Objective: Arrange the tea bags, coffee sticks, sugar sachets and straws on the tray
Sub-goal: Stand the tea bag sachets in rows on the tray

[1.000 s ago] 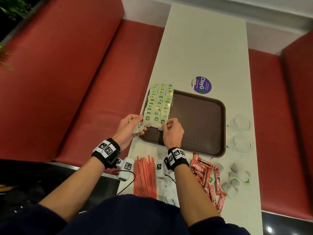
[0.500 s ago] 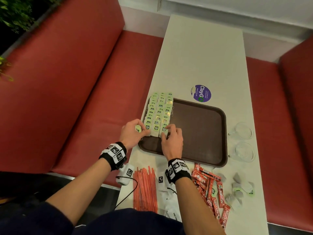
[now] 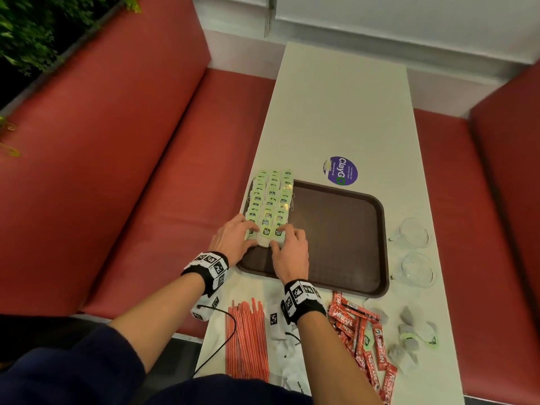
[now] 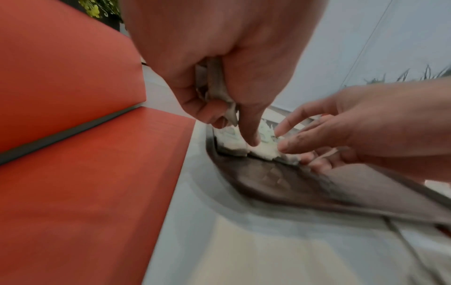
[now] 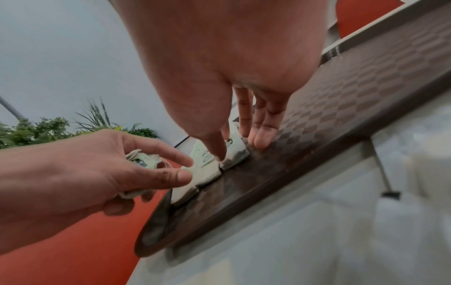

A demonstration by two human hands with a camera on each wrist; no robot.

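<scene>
A brown tray (image 3: 344, 229) lies on the white table, with three columns of green-tagged tea bags (image 3: 270, 200) along its left side. My left hand (image 3: 236, 238) keeps spare tea bags (image 4: 214, 84) curled in its palm while its forefinger presses the nearest bag on the tray (image 4: 234, 146). My right hand (image 3: 289, 249) rests straight fingers and thumb on the near end of the rows (image 5: 234, 154). Red straws (image 3: 247, 340), white sugar sachets (image 3: 289, 349), red coffee sticks (image 3: 365, 337) and loose tea bags (image 3: 415, 340) lie on the table near me.
Two glass cups (image 3: 413, 236) stand right of the tray. A purple sticker (image 3: 340, 171) marks the table beyond it. Red bench seats (image 3: 146, 185) flank the narrow table. A cable (image 3: 222, 334) runs off the table's left edge.
My left hand has moved right from beside the tray onto the near end of the tea bag rows. My right hand stays there, fingers now flatter on the bags.
</scene>
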